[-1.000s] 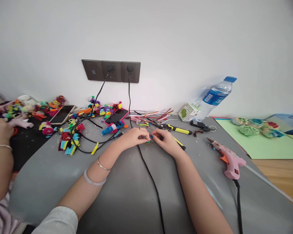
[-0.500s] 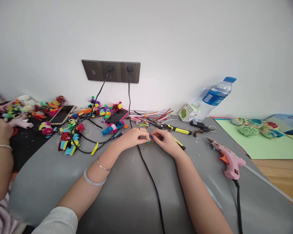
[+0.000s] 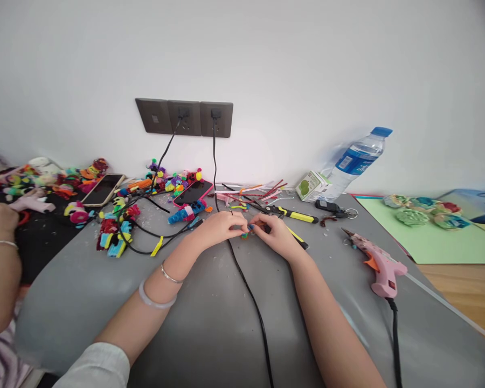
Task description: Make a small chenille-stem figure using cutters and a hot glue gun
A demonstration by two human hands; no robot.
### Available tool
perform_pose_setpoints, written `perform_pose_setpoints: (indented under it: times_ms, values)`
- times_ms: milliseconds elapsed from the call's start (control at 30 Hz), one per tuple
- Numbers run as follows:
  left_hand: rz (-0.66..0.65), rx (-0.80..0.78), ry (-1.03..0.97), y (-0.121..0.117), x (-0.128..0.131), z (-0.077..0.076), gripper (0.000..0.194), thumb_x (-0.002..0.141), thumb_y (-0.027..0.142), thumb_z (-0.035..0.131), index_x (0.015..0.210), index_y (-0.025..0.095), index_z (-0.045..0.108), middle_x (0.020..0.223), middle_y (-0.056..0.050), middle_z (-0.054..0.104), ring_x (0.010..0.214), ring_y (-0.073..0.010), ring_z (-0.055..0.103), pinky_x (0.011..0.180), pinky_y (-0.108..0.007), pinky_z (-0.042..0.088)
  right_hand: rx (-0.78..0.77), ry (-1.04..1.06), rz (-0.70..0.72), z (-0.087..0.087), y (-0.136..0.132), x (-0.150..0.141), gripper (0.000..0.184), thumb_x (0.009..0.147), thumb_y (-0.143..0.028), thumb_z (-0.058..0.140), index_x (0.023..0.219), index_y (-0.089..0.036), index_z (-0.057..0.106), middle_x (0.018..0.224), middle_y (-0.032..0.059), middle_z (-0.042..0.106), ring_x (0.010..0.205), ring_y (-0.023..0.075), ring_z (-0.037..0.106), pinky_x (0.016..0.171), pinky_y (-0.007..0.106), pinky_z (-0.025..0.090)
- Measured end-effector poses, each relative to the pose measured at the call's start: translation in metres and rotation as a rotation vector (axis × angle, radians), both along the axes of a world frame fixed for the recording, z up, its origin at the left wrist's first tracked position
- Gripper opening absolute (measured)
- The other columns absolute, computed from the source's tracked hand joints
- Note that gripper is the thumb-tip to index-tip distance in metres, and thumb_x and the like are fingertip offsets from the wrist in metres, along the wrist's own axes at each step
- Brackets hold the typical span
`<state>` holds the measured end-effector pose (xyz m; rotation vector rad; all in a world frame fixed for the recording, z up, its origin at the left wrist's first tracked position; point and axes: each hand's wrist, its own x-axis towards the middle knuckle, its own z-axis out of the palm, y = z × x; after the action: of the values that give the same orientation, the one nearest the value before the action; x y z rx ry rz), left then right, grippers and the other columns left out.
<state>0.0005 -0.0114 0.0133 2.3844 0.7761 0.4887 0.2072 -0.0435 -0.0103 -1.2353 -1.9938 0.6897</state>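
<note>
Over the middle of the grey table my left hand (image 3: 220, 229) and my right hand (image 3: 278, 237) meet almost fingertip to fingertip, both closed in a pinch. Between them shows a small blue piece (image 3: 251, 227), at the fingers of my right hand; its kind is too small to make out. What my left fingertips pinch is hidden. A tiny green bit (image 3: 244, 235) shows just below the fingertips. Pliers with yellow-and-black handles (image 3: 297, 215) lie right behind my right hand. A blue fuzzy pipe-cleaner figure (image 3: 187, 212) lies beyond my left hand.
A black cable (image 3: 248, 291) runs beneath my hands. On the right lie a pink glue gun (image 3: 383, 269), keys (image 3: 335, 209) and a tilted water bottle (image 3: 355, 164). Pipe cleaners (image 3: 262, 188) and phones (image 3: 194, 192) lie behind. Another person's arm (image 3: 0, 269) is at left.
Almost nothing differs. My hands stay together in the same place, with only a slight shift of the fingertips; the other person's hand at the left moves slightly left.
</note>
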Motion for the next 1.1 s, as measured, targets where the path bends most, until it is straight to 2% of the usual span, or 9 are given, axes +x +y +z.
perform_pose_setpoints:
  times_ms: [300,1100]
  values:
    - [-0.061,0.001,-0.039,0.0012,0.0007,-0.0037,0.013,0.086,0.014,0.056,0.086,0.019,0.068,0.096,-0.003,0.067,0.083,-0.0140,0.062,0.075,-0.023,0.043,0.005,0.007,0.000,0.0007,-0.0003,-0.0004,0.013,0.085,-0.024,0.051,0.081,-0.019,0.063,0.068,0.0004,0.065,0.060,0.0147,0.054,0.061,0.027,0.040]
    - [-0.071,-0.020,-0.062,0.0046,0.0005,-0.0078,0.012,0.086,0.016,0.057,0.086,0.018,0.069,0.096,-0.004,0.068,0.084,-0.0150,0.062,0.076,-0.024,0.044,0.010,0.005,0.014,-0.0030,0.0000,0.0007,0.014,0.084,-0.019,0.049,0.083,-0.019,0.063,0.072,0.0010,0.066,0.064,0.0148,0.056,0.062,0.026,0.041]
